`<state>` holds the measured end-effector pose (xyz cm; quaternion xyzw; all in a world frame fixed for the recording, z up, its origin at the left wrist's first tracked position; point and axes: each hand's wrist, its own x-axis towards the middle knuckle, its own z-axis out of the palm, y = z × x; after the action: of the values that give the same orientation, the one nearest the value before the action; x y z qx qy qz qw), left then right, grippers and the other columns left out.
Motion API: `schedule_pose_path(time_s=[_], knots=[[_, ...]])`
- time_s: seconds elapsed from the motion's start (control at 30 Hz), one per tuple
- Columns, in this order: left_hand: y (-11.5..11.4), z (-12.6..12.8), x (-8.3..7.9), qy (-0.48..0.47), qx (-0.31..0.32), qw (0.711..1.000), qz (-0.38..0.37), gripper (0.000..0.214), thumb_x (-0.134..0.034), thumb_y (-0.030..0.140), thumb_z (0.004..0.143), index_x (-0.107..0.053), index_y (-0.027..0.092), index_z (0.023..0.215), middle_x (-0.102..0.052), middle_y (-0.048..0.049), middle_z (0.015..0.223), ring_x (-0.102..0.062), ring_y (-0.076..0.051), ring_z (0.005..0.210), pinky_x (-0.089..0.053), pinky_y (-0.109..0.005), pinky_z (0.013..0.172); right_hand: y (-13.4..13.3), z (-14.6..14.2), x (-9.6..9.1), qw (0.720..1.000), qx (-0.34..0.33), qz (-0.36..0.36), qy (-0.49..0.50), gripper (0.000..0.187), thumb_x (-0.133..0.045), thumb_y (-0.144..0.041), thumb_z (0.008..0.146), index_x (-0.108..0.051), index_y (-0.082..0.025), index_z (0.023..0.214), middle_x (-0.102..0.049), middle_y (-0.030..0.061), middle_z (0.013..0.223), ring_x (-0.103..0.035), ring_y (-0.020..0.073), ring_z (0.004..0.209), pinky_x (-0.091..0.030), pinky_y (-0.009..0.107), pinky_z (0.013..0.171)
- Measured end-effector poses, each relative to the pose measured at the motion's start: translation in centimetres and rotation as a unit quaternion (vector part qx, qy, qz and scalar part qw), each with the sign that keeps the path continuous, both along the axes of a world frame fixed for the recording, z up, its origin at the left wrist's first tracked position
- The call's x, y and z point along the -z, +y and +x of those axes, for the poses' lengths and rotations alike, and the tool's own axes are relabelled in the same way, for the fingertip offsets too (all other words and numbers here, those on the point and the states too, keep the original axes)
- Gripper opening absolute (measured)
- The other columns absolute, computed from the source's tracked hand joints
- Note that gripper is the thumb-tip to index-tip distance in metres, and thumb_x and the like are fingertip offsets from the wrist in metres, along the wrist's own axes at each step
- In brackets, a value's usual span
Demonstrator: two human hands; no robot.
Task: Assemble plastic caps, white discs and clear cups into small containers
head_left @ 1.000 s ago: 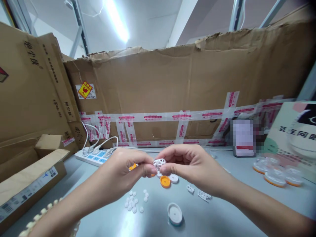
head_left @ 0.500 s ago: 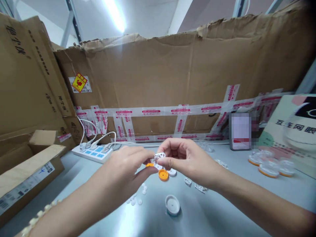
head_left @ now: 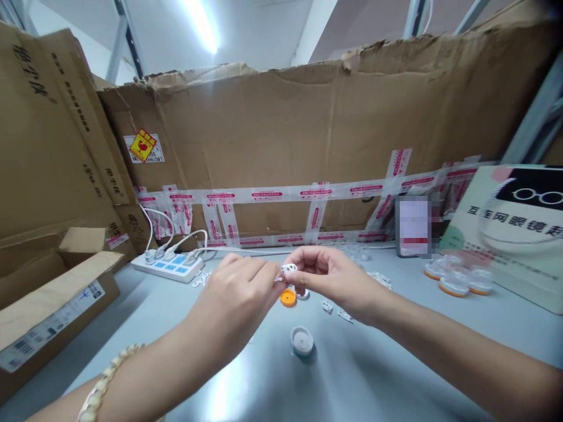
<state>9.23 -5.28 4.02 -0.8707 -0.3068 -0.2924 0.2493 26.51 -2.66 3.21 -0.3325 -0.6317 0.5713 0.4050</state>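
Between my two hands, above the table, is a small white plastic piece with cut-out slots (head_left: 289,268). My right hand (head_left: 328,274) pinches it between thumb and fingers. My left hand (head_left: 248,284) is closed at the piece's left side, its fingertips pressed together there; its grip is partly hidden behind the knuckles. Just below the hands lie an orange round cap (head_left: 288,298) and a white round part (head_left: 302,293), partly covered. Nearer to me stands a round whitish cup-like part (head_left: 302,341). Small white slotted pieces (head_left: 327,306) lie beneath my right wrist.
Clear round cases with orange bases (head_left: 454,282) stand at the right, before a printed box (head_left: 514,234). A phone (head_left: 414,225) leans upright at the back. To the left are a power strip (head_left: 169,265) with cables and an open carton (head_left: 57,310). Large cardboard (head_left: 264,129) walls the back.
My left hand has rolled over so its back faces me and its fingers are closer to my right hand. The view has shifted slightly to the right.
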Motion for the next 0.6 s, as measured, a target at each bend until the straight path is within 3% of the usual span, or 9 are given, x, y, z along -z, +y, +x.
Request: schedule_pose_path(time_s=[0.1,0.3,0.4,0.53,0.6], knots=[[0.2,0.5,0.0,-0.006,-0.003,1.0,0.006,0.015,-0.047,0.016,0.088,-0.061,0.014,0.089,-0.065,-0.0042,0.075,-0.06,-0.017,0.067,-0.043,-0.028,0.062,0.4,0.2,0.0,1.0,-0.005,0.009,0.02,0.027,-0.077,-0.035,0.06,-0.062,-0.015,0.07,-0.06,-0.0021,0.061,-0.054,0.0078,0.055,-0.044,0.022,0.053],[1.7,0.7,0.6,-0.006,0.033,0.999,0.018,0.018,-0.044,0.014,0.089,-0.061,0.012,0.093,-0.067,-0.0063,0.078,-0.061,-0.015,0.064,-0.046,-0.026,0.057,1.6,1.6,0.3,0.999,-0.028,0.013,0.014,0.029,-0.074,-0.036,0.066,-0.07,-0.016,0.086,-0.067,0.0013,0.071,-0.061,0.0099,0.069,-0.049,0.024,0.07],[2.4,0.5,1.2,-0.001,0.046,0.999,0.005,0.022,-0.041,0.014,0.089,-0.063,0.011,0.09,-0.067,-0.0067,0.075,-0.061,-0.015,0.061,-0.047,-0.025,0.055,2.0,2.6,0.1,0.995,-0.093,0.003,-0.032,0.032,-0.069,-0.037,0.072,-0.068,-0.017,0.097,-0.069,0.0029,0.082,-0.063,0.012,0.081,-0.048,0.027,0.08],[3.0,0.1,1.2,-0.023,0.035,0.999,-0.022,0.022,-0.042,0.015,0.087,-0.064,0.012,0.088,-0.068,-0.0067,0.074,-0.062,-0.016,0.064,-0.048,-0.026,0.057,2.9,4.1,-0.3,0.967,-0.162,0.022,-0.197,0.032,-0.062,-0.039,0.076,-0.066,-0.017,0.101,-0.068,0.0045,0.089,-0.062,0.0152,0.083,-0.047,0.03,0.077],[3.1,0.0,0.9,-0.048,0.027,0.996,-0.068,0.022,-0.044,0.017,0.087,-0.065,0.013,0.088,-0.068,-0.0063,0.076,-0.062,-0.016,0.066,-0.048,-0.025,0.059,3.4,4.6,0.2,0.917,-0.13,0.076,-0.369,0.026,-0.062,-0.036,0.075,-0.067,-0.016,0.091,-0.067,0.0046,0.084,-0.06,0.0172,0.078,-0.045,0.029,0.068]])
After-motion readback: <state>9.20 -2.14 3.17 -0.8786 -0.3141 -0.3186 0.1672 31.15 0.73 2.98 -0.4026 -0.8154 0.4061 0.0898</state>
